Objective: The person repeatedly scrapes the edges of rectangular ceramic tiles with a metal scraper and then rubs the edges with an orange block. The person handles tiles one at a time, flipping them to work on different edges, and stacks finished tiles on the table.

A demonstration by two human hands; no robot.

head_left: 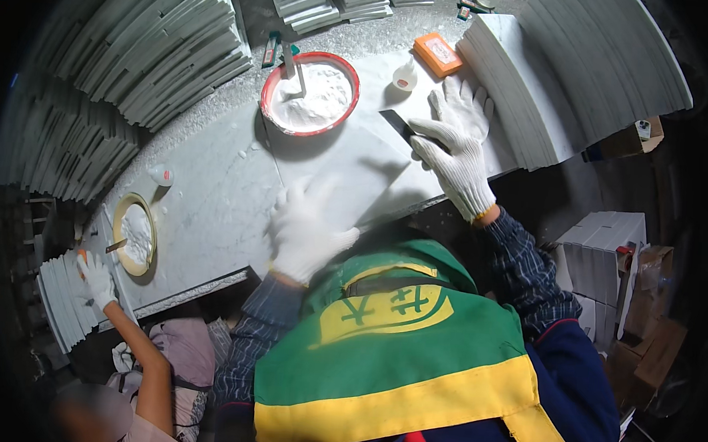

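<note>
My right hand (458, 166), in a white knitted glove, is closed around a scraper with a dark flat blade (396, 124). The blade points left over the pale marble tiles. My left hand (310, 227), also gloved, lies over the tile near the front edge, fingers spread and blurred by motion. It appears to hold nothing. Just beyond my right hand rests what looks like a loose white glove (463, 107). Farther left stands a red-rimmed bowl (355, 71) of white powder or paste, with a metal spatula (300, 80) stuck in it.
A white squeeze bottle (405, 76) and an orange box (437, 54) lie at the back. Tile stacks rise at right (529, 94) and far left (163, 43). At lower left, a co-worker's gloved hand (97, 279) touches a tile stack beside a cream bowl (152, 238).
</note>
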